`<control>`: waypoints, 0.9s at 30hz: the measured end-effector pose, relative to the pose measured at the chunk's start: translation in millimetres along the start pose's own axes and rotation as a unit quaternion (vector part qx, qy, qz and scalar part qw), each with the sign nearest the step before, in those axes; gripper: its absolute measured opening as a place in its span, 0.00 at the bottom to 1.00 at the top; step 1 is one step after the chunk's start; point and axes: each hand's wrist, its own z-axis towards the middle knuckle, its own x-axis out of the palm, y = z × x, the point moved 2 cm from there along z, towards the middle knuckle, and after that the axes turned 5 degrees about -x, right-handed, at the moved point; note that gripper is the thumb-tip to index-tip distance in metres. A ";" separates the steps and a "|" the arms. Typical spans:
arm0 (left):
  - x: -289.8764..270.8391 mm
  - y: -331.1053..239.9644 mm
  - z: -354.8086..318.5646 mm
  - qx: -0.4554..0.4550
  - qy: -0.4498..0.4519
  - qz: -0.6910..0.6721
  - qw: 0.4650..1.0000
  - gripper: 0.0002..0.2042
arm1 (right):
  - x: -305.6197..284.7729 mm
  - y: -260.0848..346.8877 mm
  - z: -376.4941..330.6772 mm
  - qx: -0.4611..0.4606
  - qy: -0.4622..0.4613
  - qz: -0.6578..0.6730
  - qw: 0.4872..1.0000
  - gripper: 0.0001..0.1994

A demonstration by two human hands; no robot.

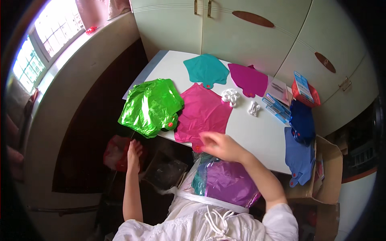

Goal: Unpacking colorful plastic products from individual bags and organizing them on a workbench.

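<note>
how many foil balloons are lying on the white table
6. An inflated green one overhangs the left edge, a flat pink one lies beside it, teal and magenta lie at the far side, and two blue ones drape the right edge. More sit bundled on the lap, possibly hiding others.

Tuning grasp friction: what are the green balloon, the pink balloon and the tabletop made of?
Green balloon: likely metallised foil film, mirror-glossy, with crinkled bright highlights. Pink balloon: looks like the same foil, flat and uninflated, with a duller sheen. Tabletop: smooth white, probably laminate; can't confirm.
</note>
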 end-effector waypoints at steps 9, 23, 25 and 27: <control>50.7 -75.5 51.4 0.208 -0.141 0.136 0.958 0.36 | 78.6 -44.9 131.1 -0.055 -0.137 -0.181 0.972 0.37; 60.2 -116.4 65.4 0.094 -0.173 -0.088 0.977 0.34 | 86.0 -43.5 140.2 -0.040 -0.141 -0.165 0.975 0.26; 57.0 -122.6 63.8 0.077 -0.175 -0.102 0.976 0.32 | 91.0 -37.2 141.5 -0.045 -0.139 -0.175 0.974 0.26; 48.5 -119.2 76.3 0.080 -0.155 -0.108 0.979 0.31 | 94.6 -32.7 142.4 -0.046 -0.125 -0.175 0.976 0.26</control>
